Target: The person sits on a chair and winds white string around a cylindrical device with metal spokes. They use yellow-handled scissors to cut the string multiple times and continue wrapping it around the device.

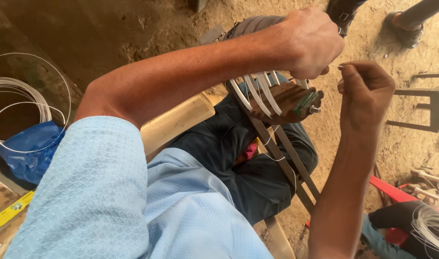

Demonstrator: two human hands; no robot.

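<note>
While the coil of white wire [18, 103] lies loose over the blue bag [30, 148] at the left edge, a snag there could jerk the thin strand [333, 65] taut and snap it. In the upper middle, the left hand [310, 43] is closed in a pinch on that strand, above the wooden frame [282, 98] wrapped with white strips. Just right of it, the right hand [366, 91] pinches the strand's other end; a slip would loosen the winding. The fingertips are hidden, and the strand is barely visible.
</note>
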